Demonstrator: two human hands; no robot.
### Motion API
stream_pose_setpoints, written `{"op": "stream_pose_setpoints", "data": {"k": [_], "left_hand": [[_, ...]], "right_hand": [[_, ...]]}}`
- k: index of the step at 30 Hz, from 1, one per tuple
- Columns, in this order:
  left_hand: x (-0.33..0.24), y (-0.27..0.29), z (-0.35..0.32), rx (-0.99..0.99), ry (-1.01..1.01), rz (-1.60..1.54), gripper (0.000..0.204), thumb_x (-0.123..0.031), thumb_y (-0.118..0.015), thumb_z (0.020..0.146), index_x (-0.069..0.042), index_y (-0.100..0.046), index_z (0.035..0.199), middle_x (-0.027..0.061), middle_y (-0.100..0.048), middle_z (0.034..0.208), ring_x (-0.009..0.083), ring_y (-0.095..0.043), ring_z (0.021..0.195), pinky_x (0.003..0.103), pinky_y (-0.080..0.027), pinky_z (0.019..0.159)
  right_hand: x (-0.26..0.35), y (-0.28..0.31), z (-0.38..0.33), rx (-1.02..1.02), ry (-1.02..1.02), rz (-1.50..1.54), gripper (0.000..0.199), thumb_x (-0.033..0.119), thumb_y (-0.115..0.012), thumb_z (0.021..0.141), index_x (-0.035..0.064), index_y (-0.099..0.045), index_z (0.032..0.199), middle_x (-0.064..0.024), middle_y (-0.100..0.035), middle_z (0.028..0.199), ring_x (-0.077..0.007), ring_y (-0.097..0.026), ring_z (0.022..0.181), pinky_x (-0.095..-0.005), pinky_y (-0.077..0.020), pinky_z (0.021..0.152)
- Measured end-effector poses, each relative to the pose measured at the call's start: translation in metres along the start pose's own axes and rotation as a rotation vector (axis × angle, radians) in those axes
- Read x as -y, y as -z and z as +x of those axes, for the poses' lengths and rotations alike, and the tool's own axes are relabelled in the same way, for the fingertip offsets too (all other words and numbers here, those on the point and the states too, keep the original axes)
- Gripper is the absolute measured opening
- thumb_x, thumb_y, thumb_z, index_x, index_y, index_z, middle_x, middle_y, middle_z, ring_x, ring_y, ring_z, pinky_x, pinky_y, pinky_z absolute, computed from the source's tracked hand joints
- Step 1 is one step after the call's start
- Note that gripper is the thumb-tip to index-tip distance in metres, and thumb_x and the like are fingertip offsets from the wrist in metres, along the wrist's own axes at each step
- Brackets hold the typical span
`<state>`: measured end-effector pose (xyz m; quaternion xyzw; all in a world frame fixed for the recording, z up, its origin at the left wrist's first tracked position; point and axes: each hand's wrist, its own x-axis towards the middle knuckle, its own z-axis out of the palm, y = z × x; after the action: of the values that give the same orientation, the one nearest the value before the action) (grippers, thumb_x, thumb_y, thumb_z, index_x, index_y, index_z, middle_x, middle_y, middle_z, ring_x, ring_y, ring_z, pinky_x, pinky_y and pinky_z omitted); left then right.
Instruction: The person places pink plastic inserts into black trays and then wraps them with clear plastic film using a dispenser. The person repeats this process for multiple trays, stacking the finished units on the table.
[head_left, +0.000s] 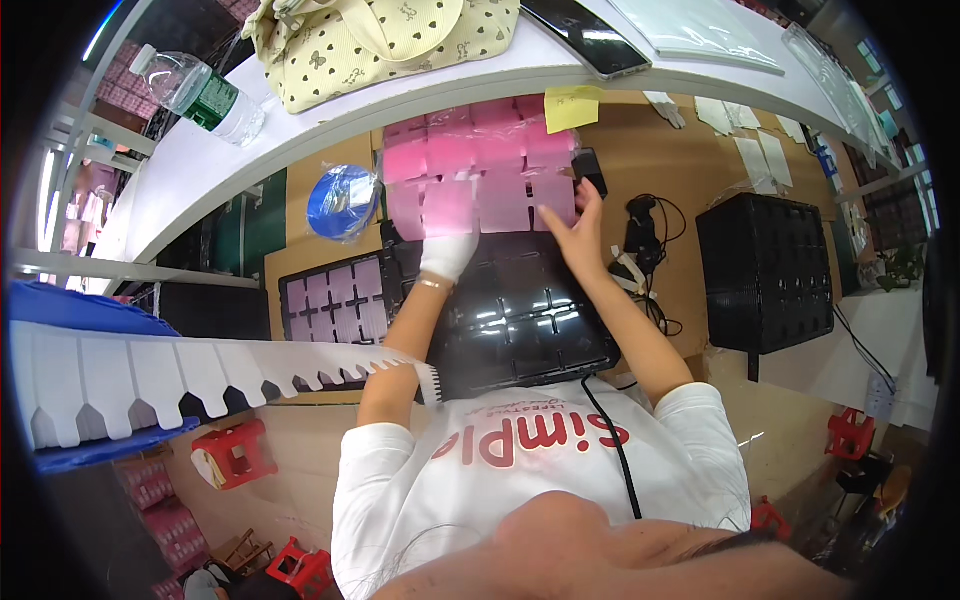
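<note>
Rows of pink translucent sheet stacks (505, 155) lie partly under clear film at the far end of the work surface. My left hand (450, 252), in a white glove, reaches onto the front row; its fingers are blurred against a pink stack (447, 207), so their grip is unclear. My bare right hand (580, 232) is at the right end of that row, thumb and fingers spread about the corner of a pink stack (552, 198) and touching it. Below both hands lies a glossy black tray (515, 335) with cross-shaped ridges.
Left are a black tray of pink pieces (335, 300) and a blue film-wrapped roll (340, 203). A black crate stack (768, 270) and a cabled black adapter (642, 228) stand right. The shelf above carries a bottle (205, 95), bag (390, 45) and phone (590, 38).
</note>
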<state>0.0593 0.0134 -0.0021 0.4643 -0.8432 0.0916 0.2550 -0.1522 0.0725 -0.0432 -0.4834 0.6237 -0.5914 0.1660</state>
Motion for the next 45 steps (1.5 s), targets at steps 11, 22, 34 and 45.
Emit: {"op": "stream_pose_setpoints", "data": {"k": [11,22,34,45], "left_hand": [[0.055,0.068,-0.073,-0.076,1.362,-1.668,0.070,-0.060,-0.059,0.086,0.002,-0.053,0.118,0.0168,-0.061,0.111,0.0243,-0.063,0.095,0.030,-0.052,0.078],[-0.008,0.121,-0.162,0.299,1.242,-0.712,0.047,-0.046,-0.068,0.086,-0.003,-0.063,0.069,0.0014,-0.058,0.059,0.0085,-0.049,0.058,0.027,-0.042,0.061],[-0.026,0.114,-0.273,0.371,1.194,-0.568,0.035,-0.035,-0.061,0.086,-0.004,-0.072,0.095,0.0189,-0.069,0.086,0.0314,-0.068,0.083,0.035,-0.051,0.076],[-0.049,0.176,-0.200,0.402,0.925,0.054,0.057,-0.052,-0.073,0.074,-0.003,-0.064,0.103,0.0177,-0.066,0.095,0.0336,-0.066,0.090,0.042,-0.052,0.078]], "right_hand": [[0.006,0.041,0.004,0.295,-0.670,0.461,0.017,0.017,-0.069,0.088,0.0031,-0.066,0.098,-0.0033,-0.068,0.087,-0.0095,-0.063,0.074,-0.0224,-0.0498,0.065],[0.013,0.117,-0.078,0.365,-0.446,0.148,0.016,0.015,-0.072,0.086,-0.0007,-0.068,0.088,0.0014,-0.064,0.073,-0.0036,-0.053,0.065,-0.0188,-0.0413,0.058],[0.022,0.153,-0.133,0.367,-0.309,-0.142,0.034,0.012,-0.076,0.077,0.0030,-0.062,0.107,0.0009,-0.061,0.069,-0.0053,-0.044,0.056,-0.0222,-0.0381,0.053],[0.046,0.163,-0.107,0.489,-0.077,-0.545,0.031,0.014,-0.070,0.080,0.0024,-0.061,0.108,-0.0100,-0.061,0.082,-0.0254,-0.057,0.072,-0.0365,-0.0465,0.066]]}}
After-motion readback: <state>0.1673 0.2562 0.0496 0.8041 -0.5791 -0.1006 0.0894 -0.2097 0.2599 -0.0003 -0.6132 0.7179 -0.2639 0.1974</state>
